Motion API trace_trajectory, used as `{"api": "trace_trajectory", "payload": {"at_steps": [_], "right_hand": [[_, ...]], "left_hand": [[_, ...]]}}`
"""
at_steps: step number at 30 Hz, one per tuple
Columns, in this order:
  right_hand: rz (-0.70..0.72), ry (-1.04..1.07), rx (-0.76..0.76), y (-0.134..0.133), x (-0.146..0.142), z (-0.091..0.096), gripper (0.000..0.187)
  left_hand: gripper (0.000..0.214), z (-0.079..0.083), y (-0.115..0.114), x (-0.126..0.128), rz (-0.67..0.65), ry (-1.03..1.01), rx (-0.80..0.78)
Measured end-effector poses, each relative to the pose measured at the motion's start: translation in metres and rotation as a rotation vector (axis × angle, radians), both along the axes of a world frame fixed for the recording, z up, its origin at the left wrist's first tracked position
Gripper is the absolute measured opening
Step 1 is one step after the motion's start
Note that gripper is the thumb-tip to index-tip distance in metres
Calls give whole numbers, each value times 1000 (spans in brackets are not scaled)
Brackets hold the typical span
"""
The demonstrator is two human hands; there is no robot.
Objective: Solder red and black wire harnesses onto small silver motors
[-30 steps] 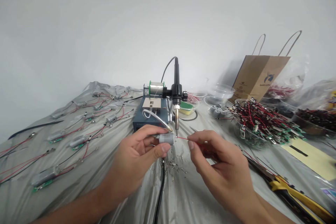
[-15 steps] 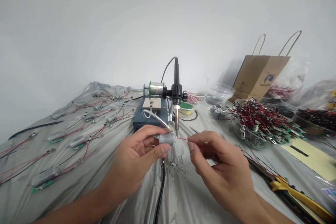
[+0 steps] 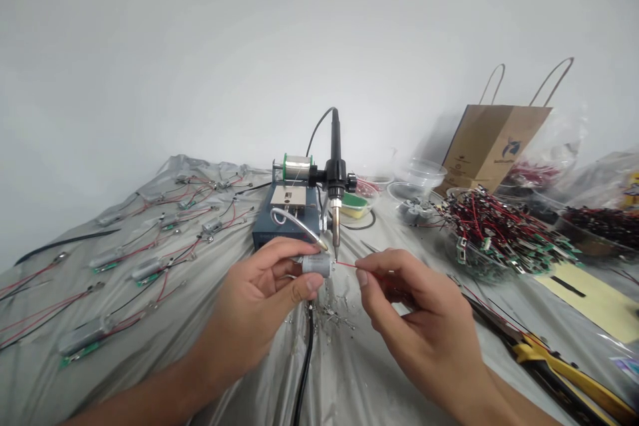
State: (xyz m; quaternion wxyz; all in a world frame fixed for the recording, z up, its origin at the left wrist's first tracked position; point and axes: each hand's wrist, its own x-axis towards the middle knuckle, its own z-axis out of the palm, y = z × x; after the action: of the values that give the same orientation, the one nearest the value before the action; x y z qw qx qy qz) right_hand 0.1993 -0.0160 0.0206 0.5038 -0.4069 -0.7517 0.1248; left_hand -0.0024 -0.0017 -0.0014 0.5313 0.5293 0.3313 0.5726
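My left hand [image 3: 259,299] is closed around a small grey cylindrical motor [image 3: 316,265], held just below the tip of a black soldering iron [image 3: 335,186] clamped upright on a blue soldering station [image 3: 279,219]. My right hand [image 3: 414,306] pinches a thin red wire [image 3: 346,265] between thumb and forefinger. The wire's free end reaches the motor's right end, close under the iron tip. A spool of solder [image 3: 297,164] sits at the back of the station, and a metal feed tube [image 3: 299,225] curves toward the tip.
Several finished motors with red and black leads [image 3: 150,266] lie spread on the grey sheet at the left. A heap of wired boards [image 3: 494,226], clear plastic bowls [image 3: 417,193] and a brown paper bag [image 3: 492,146] stand at the right. Yellow-handled pliers [image 3: 564,366] lie near the right edge.
Almost nothing has changed. Both hands have held their grip, with the red wire's end edging slightly closer to the motor.
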Motion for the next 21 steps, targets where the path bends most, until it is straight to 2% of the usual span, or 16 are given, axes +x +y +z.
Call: {"api": "trace_trajectory", "payload": {"at_steps": [17,21], "right_hand": [[6,8,1,1,0,-1,10],[7,-3,8,0,1,-1,10]], "left_hand": [[20,2,-2,-1,-1,35,22],[22,3,-4,-1,-15,43,-16]]}}
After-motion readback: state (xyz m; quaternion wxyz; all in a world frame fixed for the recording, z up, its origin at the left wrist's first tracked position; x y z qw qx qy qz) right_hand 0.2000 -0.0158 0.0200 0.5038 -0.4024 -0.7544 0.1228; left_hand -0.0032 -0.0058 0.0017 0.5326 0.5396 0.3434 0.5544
